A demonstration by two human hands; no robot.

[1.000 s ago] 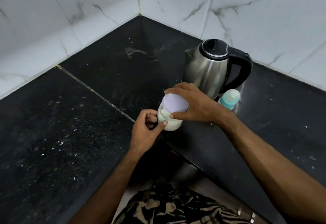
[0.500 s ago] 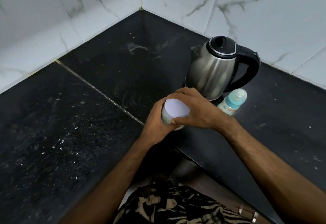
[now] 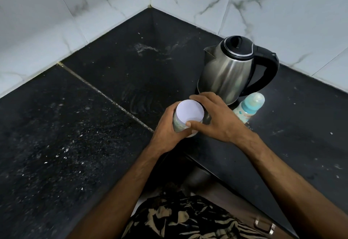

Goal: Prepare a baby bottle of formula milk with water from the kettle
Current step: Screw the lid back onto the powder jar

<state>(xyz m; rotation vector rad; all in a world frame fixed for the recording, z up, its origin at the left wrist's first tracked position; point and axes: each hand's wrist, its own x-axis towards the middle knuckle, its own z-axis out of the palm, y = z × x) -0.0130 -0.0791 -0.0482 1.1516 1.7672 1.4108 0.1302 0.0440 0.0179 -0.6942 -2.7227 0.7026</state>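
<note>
Black speckled countertop (image 3: 75, 144) fills the corner under white marble wall tiles (image 3: 282, 12). Steel kettle (image 3: 227, 73) with black handle stands at the back right, baby bottle (image 3: 248, 107) with teal cap just beside its base. Formula jar (image 3: 185, 123) sits front of kettle; left hand (image 3: 165, 129) wraps its body, right hand (image 3: 216, 118) fingers clamp its white lid (image 3: 190, 111).
</note>
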